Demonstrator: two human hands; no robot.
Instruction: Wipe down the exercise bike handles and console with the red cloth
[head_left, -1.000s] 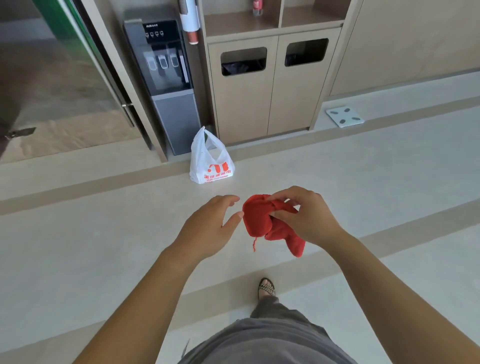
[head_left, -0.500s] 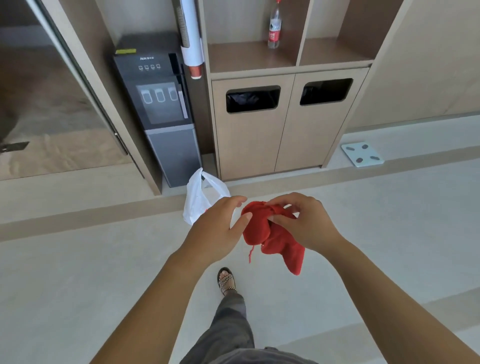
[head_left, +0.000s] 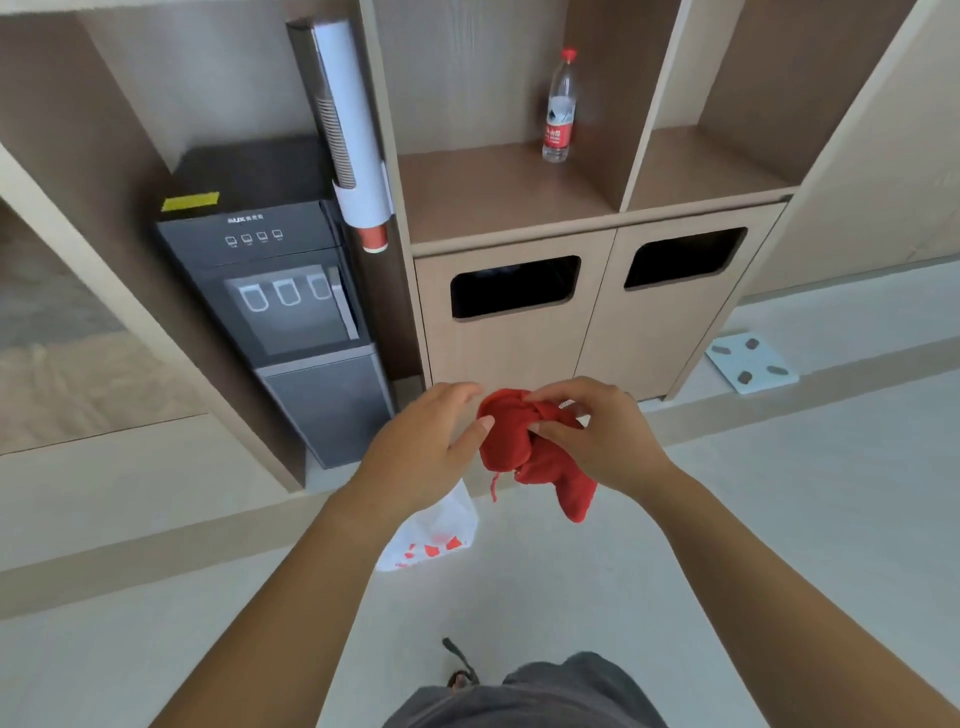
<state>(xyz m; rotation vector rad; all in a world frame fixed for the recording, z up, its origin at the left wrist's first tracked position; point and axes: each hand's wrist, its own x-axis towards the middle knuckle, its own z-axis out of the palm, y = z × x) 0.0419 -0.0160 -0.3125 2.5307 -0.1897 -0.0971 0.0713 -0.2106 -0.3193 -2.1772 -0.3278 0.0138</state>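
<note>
The right hand (head_left: 597, 441) pinches the bunched red cloth (head_left: 524, 457) between thumb and fingers in mid-air — the left hand (head_left: 431, 447) open, its thumb seemingly touching the cloth's left edge — above a white plastic bag (head_left: 441, 535) on the floor, before a grey water dispenser (head_left: 291, 312) and a bin cabinet (head_left: 587, 332).

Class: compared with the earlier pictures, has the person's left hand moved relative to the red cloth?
No, hardly: the left hand stays open beside the red cloth, thumb at its edge. Against the cabinet, both now sit closer, since the person walked forward.
</note>
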